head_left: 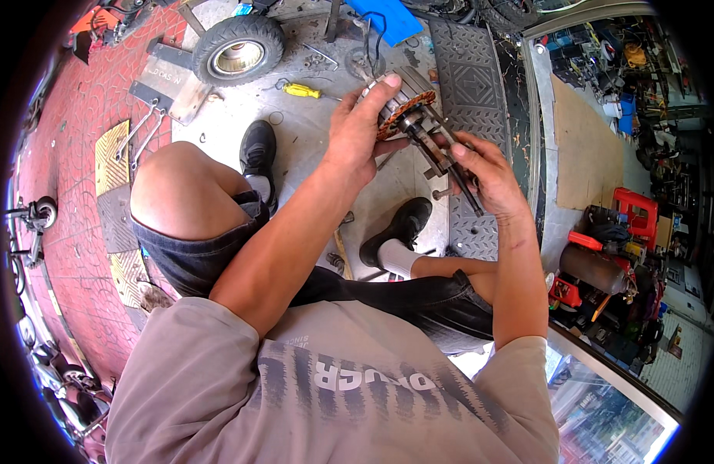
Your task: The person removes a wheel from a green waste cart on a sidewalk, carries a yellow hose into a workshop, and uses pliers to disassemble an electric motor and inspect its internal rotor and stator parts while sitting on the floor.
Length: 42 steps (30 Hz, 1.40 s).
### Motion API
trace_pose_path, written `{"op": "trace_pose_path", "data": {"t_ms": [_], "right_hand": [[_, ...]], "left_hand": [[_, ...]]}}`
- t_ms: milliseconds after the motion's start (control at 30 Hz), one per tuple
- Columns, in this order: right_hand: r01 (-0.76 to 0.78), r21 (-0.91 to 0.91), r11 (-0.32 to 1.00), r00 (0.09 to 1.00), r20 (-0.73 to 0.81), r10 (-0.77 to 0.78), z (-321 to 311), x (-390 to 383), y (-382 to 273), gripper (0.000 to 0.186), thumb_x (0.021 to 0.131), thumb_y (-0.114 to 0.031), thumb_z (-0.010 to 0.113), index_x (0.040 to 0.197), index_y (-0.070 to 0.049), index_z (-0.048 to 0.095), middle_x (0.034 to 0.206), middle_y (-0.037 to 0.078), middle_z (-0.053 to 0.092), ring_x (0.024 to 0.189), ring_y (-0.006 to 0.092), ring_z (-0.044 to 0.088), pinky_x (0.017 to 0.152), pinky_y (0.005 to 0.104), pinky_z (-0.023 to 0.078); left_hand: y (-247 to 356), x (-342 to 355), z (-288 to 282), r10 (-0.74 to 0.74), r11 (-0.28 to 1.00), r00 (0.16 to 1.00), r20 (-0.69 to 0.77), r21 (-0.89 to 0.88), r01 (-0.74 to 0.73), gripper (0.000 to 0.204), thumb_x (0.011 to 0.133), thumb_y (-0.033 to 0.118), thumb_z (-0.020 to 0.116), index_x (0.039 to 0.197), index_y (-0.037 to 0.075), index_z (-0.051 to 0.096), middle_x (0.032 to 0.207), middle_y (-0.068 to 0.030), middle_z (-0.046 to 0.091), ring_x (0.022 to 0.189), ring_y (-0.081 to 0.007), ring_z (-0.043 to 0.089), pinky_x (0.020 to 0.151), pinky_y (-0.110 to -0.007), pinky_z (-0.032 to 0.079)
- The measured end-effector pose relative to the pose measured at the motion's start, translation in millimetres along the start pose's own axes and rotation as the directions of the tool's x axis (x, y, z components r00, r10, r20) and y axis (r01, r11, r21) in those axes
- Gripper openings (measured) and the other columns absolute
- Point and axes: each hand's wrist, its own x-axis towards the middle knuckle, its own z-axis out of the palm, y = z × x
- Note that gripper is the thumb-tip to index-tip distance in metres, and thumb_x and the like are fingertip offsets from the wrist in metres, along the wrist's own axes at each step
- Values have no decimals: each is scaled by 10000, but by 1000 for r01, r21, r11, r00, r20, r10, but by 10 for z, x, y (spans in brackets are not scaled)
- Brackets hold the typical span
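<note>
My left hand [360, 122] is wrapped around a hub motor stator [396, 90], a finned metal core with copper-coloured windings along its lower edge. A cable runs up from its far side. Below the windings, a dark metal puller [436, 161] with long arms and a threaded rod sits at the stator's shaft. My right hand [485, 166] is closed on the puller's right side, thumb pressed against it. Part of the shaft and some right fingers are hidden behind the tool. A yellow-handled screwdriver [301, 90] lies on the floor left of my left hand.
A small wheel with a tyre [239, 52] lies at the far left beside a metal plate [170, 87]. Two wrenches [145, 133] rest near a yellow ramp [112, 162]. A ridged metal plate [471, 85] runs along the right. Tools and a red frame [635, 215] crowd the far right.
</note>
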Motion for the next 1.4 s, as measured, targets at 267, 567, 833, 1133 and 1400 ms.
{"op": "trace_pose_path", "data": {"t_ms": [267,567,833,1133,1400], "right_hand": [[-11,5,1000,1000,-16,11,0,-4,-25,433,998,-352,687,1244,4,703,816,0,661,578,63,583,483,203,343],[-13,-7,1000,999,-39,12,0,15,32,409,993,-330,680,1226,5,715,864,16,681,597,72,578,504,205,357],[-6,21,1000,1000,6,6,-54,25,84,431,987,-328,681,1252,11,695,880,23,681,616,92,601,512,205,352],[-49,60,997,970,-234,61,-64,-86,146,493,960,-300,741,1322,19,637,1037,90,711,789,160,675,643,245,480],[47,90,995,953,-303,-17,-202,-77,599,590,941,-318,755,1372,25,544,1083,100,705,824,168,680,663,303,544]], "left_hand": [[-28,40,-23,-35,999,999,16,-25,36,1080,808,501,848,1539,-60,284,1362,-208,564,1091,-270,693,813,-452,645],[-7,-8,9,-7,1000,1000,-28,-7,6,1003,806,492,858,1503,-37,366,1296,-190,613,1060,-266,699,790,-441,639],[18,-40,80,31,999,996,-82,25,-29,939,789,458,884,1468,-11,436,1240,-160,655,1031,-264,702,791,-441,615],[-250,131,-18,250,967,968,18,-53,-249,638,885,369,818,1354,47,530,1073,-82,701,890,-195,699,722,-367,568],[-240,-120,68,14,999,992,-122,38,-10,928,797,616,835,1480,91,491,1180,-91,673,951,-194,681,704,-346,535]]}}
